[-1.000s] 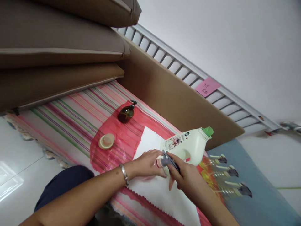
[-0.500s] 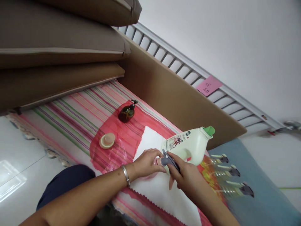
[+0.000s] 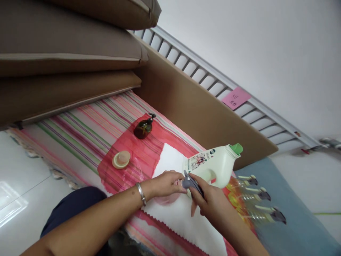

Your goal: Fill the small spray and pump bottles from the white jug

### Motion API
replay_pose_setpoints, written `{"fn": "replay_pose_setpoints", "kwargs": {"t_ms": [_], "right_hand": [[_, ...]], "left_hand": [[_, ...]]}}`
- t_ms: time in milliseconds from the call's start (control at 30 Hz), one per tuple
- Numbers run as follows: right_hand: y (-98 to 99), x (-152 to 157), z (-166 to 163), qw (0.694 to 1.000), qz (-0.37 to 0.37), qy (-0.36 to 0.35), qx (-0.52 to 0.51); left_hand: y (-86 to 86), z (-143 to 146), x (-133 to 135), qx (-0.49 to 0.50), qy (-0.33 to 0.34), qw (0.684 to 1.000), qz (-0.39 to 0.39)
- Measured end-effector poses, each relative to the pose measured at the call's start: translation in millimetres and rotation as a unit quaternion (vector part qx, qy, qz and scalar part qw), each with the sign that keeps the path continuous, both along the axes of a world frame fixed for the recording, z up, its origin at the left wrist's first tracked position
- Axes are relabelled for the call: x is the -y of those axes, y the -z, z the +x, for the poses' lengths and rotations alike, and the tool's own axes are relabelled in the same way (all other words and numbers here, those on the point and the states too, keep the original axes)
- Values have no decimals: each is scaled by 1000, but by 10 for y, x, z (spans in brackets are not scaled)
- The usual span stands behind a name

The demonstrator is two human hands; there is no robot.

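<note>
Grey trigger-type head (image 3: 188, 181) is the thing in hand, held up over the white zigzag-edged cloth (image 3: 191, 224), approx. mid-frame, low. R hand (image 3: 206, 193) is clamped on it, fingers wrapped round the lever side; L hand (image 3: 167, 183) grips a small pinkish piece (image 3: 179, 182) right at the head's end, so both hands are v. close together, working on joined or touching parts (can't tell which). Pinkish see-through shape (image 3: 166, 199) shows under L hand; unclear if same item. Silver bracelet (image 3: 141, 194) on L wrist. Just beyond the hands: pale green jug (image 3: 225, 163) w/ green cap (image 3: 236, 148), handle & printed label, partly hidden by R hand. To the right, 3 clear bottles w/ dark tops (image 3: 259, 195), blurry, next to a blue-grey surface (image 3: 287, 185). Left of cloth, on red see-through sheet (image 3: 157, 128): round beige dish (image 3: 121, 161) w/ a lump on it, & farther back a dark pump bottle (image 3: 143, 128), upright. All that's over a striped cloth (image 3: 87, 121). Bkgd: brown board (image 3: 186, 99) along the back, white slatted rail (image 3: 198, 75) w/ pink handwritten note (image 3: 236, 98), stacked brown cushions (image 3: 66, 35) upper left.
</note>
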State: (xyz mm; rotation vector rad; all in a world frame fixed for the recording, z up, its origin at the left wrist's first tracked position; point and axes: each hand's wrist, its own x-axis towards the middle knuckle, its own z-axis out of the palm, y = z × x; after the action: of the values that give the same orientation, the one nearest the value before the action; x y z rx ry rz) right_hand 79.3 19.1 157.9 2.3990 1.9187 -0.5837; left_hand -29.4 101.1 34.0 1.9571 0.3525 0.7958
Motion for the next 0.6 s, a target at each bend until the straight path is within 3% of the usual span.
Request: {"fn": "replay_pose_setpoints", "kwargs": {"t_ms": [67,200,267,433,600], "right_hand": [[4,1,5,1000,-1,3,-2],[19,-7,17,1000,3,-1,-4],[23,-8,13,1000,6,-4,-2],[25,-8,7,1000,0,3,2],[39,-13,19,1000,2,-8,7]], "left_hand": [[-18,-19,-3,8,19,1000,10],[-9,4,60,10,-101,995,-22],[8,20,56,4,-118,993,-27],[3,-5,-19,5,12,1000,-2],[37,19,56,0,-117,993,-20]]}}
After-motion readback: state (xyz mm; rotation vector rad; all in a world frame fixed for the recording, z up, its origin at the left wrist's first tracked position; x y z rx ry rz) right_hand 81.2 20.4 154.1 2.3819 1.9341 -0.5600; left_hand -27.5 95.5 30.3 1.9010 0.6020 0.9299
